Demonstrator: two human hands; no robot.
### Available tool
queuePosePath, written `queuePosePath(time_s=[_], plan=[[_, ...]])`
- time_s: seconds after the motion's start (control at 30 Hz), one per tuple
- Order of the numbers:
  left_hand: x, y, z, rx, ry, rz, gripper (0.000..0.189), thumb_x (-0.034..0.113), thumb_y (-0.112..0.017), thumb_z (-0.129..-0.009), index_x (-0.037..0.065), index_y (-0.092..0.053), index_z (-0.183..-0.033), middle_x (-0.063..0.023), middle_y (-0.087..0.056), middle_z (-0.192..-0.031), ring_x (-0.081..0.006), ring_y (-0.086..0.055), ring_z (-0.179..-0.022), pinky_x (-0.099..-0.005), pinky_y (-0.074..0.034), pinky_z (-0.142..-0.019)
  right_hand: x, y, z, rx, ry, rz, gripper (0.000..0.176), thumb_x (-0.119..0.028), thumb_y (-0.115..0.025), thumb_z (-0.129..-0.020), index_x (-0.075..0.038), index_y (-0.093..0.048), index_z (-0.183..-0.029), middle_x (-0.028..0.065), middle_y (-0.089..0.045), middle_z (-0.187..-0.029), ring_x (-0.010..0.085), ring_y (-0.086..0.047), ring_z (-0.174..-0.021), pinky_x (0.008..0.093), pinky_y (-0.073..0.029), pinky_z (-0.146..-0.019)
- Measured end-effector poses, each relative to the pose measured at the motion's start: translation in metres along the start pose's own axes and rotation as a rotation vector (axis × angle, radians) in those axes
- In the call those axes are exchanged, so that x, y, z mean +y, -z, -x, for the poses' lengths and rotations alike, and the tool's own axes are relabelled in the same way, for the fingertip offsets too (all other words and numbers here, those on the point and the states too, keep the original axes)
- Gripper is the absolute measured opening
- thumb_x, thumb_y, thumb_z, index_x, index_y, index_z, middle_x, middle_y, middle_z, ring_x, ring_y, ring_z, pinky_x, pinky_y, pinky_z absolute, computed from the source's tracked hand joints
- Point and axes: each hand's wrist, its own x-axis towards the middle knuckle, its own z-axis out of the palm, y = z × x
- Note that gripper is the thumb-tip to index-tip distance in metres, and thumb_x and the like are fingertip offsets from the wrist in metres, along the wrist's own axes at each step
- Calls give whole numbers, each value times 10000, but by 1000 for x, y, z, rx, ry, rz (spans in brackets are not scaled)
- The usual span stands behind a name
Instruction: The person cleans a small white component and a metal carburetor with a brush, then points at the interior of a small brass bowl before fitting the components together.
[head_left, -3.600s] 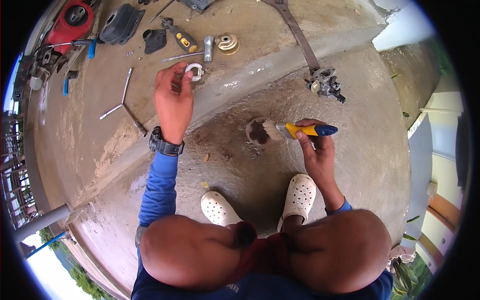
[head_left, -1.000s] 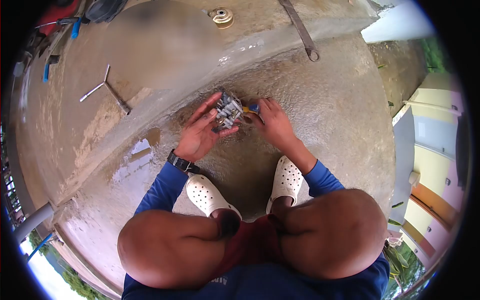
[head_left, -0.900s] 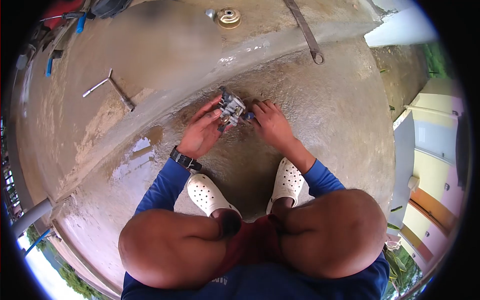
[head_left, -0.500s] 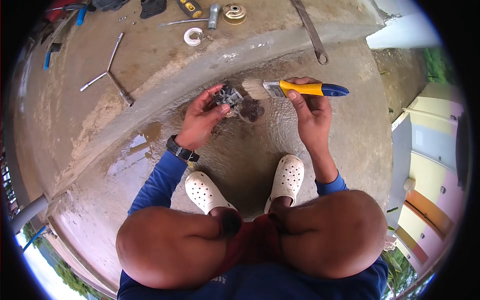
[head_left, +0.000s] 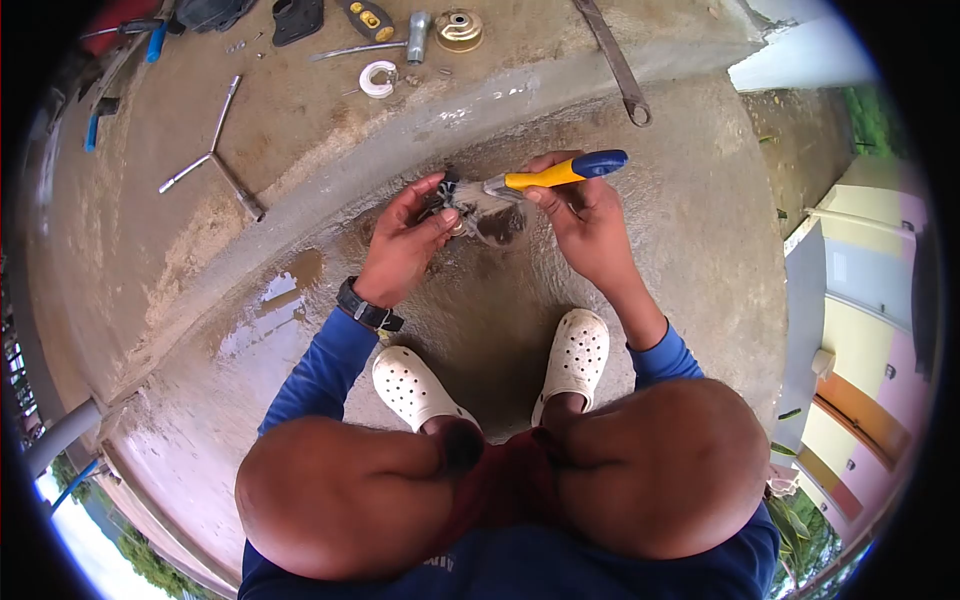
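Looks to be brushing the metal part [head_left: 448, 190], gripping it in the left hand [head_left: 400, 240] above the wet concrete floor [head_left: 690, 220] and the paintbrush [head_left: 540, 178] in the right hand [head_left: 588, 225], and probably calls next for a steady hold under light strokes.

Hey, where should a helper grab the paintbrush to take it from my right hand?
Probably take the paintbrush by the blue end of its handle, coming from the right. That end sticks out free beyond the right hand, while the bristles point left, toward the metal part in the left hand.
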Motion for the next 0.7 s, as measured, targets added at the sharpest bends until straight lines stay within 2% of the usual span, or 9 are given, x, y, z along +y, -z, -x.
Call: queuePosePath(time_s=[0.13,0.2,0.33,0.37,0.43,0.5,0.57,0.6,0.7], plan=[[-4,3,7,35,86,98,459,32,-589,-1053,15,-471,-1497,-101,-600,-1371,-230,-621,-1267,-465,-542,-1117,4,-3,13,57,-79,-188,275,-42,-751,-991,-22,-638,-1240,118,-751,-1129,231,-754,-1051,353,-590,-913],[-4,1,6,86,76,248,411,64,-569,-1048,6,-480,-1444,-143,-588,-1396,-298,-618,-1291,-543,-511,-1165,1,-16,15,56,2,-157,260,-41,-754,-986,-24,-640,-1219,119,-756,-1091,246,-759,-1024,367,-593,-898],[2,6,4,170,126,284,412,33,-526,-999,-1,-481,-1408,-182,-614,-1369,-352,-638,-1274,-554,-518,-1151,13,7,20,77,-81,57,256,-88,-779,-965,-32,-649,-1178,149,-755,-1079,303,-751,-1003,389,-591,-883],[5,11,4,79,112,330,441,59,-529,-979,-7,-478,-1411,-200,-618,-1372,-393,-629,-1291,-571,-503,-1162,17,8,21,76,-86,56,256,-88,-779,-965,-32,-649,-1178,149,-755,-1079,303,-751,-1003,389,-591,-883],[3,16,3,-11,109,380,471,85,-533,-958,-13,-475,-1415,-218,-623,-1375,-434,-620,-1308,-588,-487,-1172,25,9,19,-39,10,380,264,-101,-764,-961,-27,-652,-1189,164,-739,-1058,370,-727,-913,434,-595,-814],[4,16,-2,-64,96,449,532,126,-558,-922,-20,-466,-1425,-248,-626,-1381,-501,-593,-1336,-599,-465,-1189,44,-11,17,4,110,485,218,-96,-779,-930,-39,-694,-1122,145,-743,-1105,345,-722,-983,403,-583,-885],[4,16,-3,-133,108,475,523,140,-554,-932,-43,-481,-1417,-252,-623,-1401,-510,-573,-1360,-588,-461,-1193,69,-25,15,-162,308,688,249,-187,-745,-927,-73,-678,-1137,135,-721,-1034,340,-669,-1016,460,-528,-897],[5,15,-3,-189,120,506,517,153,-549,-943,-66,-497,-1409,-255,-620,-1420,-519,-553,-1385,-576,-456,-1197,70,-33,14,-238,231,742,263,-221,-742,-907,-86,-681,-1125,125,-727,-1040,316,-641,-1112,443,-484,-991],[7,15,-1,-196,128,456,496,180,-534,-999,-62,-491,-1430,-263,-606,-1447,-516,-537,-1406,-577,-451,-1198,68,-32,15,-188,249,711,260,-175,-752,-907,-59,-674,-1126,141,-728,-1019,350,-668,-1039,463,-529,-907]])
